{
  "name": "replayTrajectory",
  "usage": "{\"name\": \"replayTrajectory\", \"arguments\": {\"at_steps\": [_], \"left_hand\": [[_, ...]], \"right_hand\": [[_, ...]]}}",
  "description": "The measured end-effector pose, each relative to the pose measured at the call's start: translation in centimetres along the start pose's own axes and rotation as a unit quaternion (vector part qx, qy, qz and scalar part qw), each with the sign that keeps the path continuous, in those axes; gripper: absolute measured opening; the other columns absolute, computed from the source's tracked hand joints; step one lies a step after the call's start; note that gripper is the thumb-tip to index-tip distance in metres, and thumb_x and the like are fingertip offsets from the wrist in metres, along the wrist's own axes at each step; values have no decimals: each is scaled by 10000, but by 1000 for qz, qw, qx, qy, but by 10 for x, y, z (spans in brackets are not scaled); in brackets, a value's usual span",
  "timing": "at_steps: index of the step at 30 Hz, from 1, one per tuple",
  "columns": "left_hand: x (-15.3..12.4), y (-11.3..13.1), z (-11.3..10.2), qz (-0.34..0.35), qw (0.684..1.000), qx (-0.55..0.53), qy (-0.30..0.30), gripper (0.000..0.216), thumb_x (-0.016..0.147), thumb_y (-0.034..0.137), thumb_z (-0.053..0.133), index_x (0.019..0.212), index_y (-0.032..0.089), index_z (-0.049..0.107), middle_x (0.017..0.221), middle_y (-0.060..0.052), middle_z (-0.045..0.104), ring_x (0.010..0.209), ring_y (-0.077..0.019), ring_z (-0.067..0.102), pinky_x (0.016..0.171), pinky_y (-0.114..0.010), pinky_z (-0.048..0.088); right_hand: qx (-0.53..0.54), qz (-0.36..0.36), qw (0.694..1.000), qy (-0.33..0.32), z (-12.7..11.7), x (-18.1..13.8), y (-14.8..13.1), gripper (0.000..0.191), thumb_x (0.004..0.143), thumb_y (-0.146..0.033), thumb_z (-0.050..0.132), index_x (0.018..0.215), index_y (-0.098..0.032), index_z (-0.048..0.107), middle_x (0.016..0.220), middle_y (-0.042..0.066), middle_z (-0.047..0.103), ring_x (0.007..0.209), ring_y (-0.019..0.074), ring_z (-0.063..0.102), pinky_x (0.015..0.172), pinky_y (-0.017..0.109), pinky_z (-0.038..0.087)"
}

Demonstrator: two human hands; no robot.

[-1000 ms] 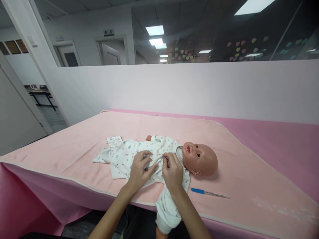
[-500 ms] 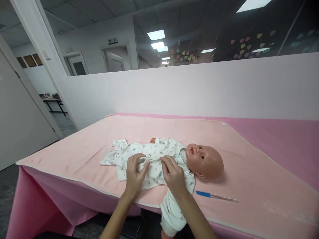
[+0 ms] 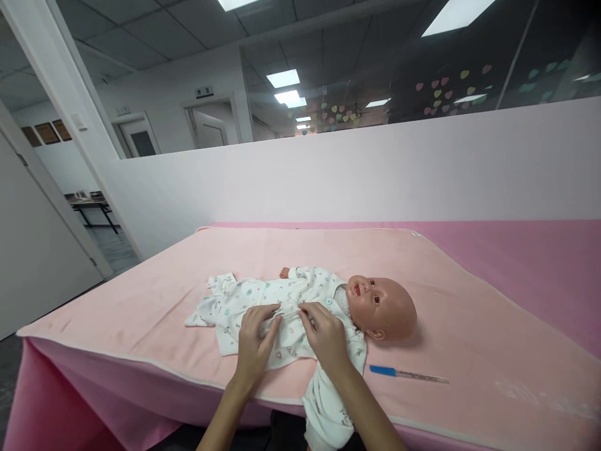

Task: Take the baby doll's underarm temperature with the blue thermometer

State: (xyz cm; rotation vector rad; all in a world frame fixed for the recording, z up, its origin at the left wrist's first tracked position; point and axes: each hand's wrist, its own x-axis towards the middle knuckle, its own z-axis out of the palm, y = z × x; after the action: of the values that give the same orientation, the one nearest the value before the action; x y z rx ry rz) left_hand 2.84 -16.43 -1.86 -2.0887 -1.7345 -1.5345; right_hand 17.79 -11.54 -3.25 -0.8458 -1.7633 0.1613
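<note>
A baby doll (image 3: 382, 308) lies on its back, its head to the right, dressed in a white printed baby outfit (image 3: 291, 347). Over the front of the outfit, my left hand (image 3: 257, 338) pinches a thin white cloth tie (image 3: 288, 313) between thumb and forefinger. Close by on the right, my right hand (image 3: 326, 332) has its fingertips closed on the tie too. The short stretch between the hands shows; the ends in my fingers are hidden. One sleeve of the outfit hangs over the table's front edge, beneath my right forearm.
A thermometer-like stick with a blue cap (image 3: 382, 370) lies to the right of my right forearm. Under the doll spreads a peach pad (image 3: 469, 313) over a pink table cover (image 3: 539, 263). A white half wall (image 3: 352, 181) with glass above stands behind the table.
The loose loop of the tie by my left fingers no longer shows, and the stretch between my hands looks straighter. The view has tilted slightly upward.
</note>
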Motion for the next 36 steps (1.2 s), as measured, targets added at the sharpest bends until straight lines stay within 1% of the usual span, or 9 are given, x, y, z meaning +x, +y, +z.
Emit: {"name": "replayTrajectory", "arguments": {"at_steps": [4, 8, 12, 17, 20, 23, 27, 32, 36], "left_hand": [[0, 0, 1, -1, 1000, -2, 7, 174, 850, 307, 487, 967, 230, 590, 946, -37, 613, 926, -193, 535, 788, -348, 448], [-2, -1, 2, -10, 1000, -8, 5, 187, 836, 304, 510, 991, 226, 577, 951, -39, 609, 928, -189, 550, 799, -343, 450], [-3, -2, 3, -31, 999, -14, 6, 251, 823, 310, 529, 1062, 231, 539, 978, -43, 593, 929, -184, 563, 804, -337, 455], [-2, -2, 2, -22, 1000, -8, -2, 258, 812, 309, 544, 1057, 233, 531, 955, -33, 592, 918, -182, 564, 811, -344, 449], [-1, -2, 1, -5, 1000, -5, -17, 250, 810, 296, 541, 1050, 226, 541, 969, -43, 599, 920, -192, 559, 811, -354, 446], [0, 0, -1, 12, 999, -1, -32, 229, 813, 283, 532, 1034, 227, 554, 972, -49, 604, 913, -198, 554, 812, -364, 439], [0, 2, -1, 8, 999, 4, -40, 218, 819, 269, 524, 1033, 234, 553, 966, -44, 606, 912, -195, 543, 810, -360, 435], [1, 2, 0, -2, 999, 9, -41, 215, 815, 272, 524, 1024, 234, 556, 959, -47, 609, 906, -198, 541, 795, -356, 436], [2, 3, 1, 2, 999, 20, -42, 210, 798, 254, 543, 1007, 238, 557, 941, -36, 613, 902, -195, 543, 779, -344, 437]], "right_hand": [[5, -1, 1000, -6, 1, 0, 1, 202, 841, -182, 441, 866, -185, 641, 823, 42, 679, 738, 138, 639, 666, 224, 494], [-8, -2, 1000, -13, 3, -1, 0, 253, 817, -144, 432, 944, -188, 647, 874, 45, 692, 778, 148, 649, 707, 247, 510], [-13, 21, 999, -27, 3, -2, -1, 309, 793, -117, 428, 1009, -194, 635, 930, 39, 695, 811, 164, 652, 718, 267, 515], [-15, 41, 998, -47, 2, -2, -1, 370, 763, -86, 428, 1069, -200, 602, 902, 18, 698, 782, 153, 653, 704, 259, 511], [-10, 28, 998, -47, 1, -1, -2, 383, 754, -75, 412, 1070, -198, 591, 907, 24, 687, 797, 146, 645, 703, 248, 507], [-10, 21, 998, -61, -1, 0, -2, 397, 739, -72, 410, 1072, -206, 579, 870, 19, 665, 755, 137, 634, 681, 238, 502], [-9, 26, 997, -70, -4, 2, -4, 398, 700, -65, 417, 1028, -211, 588, 836, 15, 635, 724, 134, 616, 662, 225, 487], [-60, 29, 996, -59, 0, 0, -6, 352, 697, -79, 418, 964, -210, 607, 832, 16, 641, 686, 135, 607, 590, 208, 457], [-97, 24, 994, -38, 5, -5, -5, 304, 713, -85, 416, 906, -194, 625, 776, 16, 651, 606, 133, 596, 509, 208, 417]]}}
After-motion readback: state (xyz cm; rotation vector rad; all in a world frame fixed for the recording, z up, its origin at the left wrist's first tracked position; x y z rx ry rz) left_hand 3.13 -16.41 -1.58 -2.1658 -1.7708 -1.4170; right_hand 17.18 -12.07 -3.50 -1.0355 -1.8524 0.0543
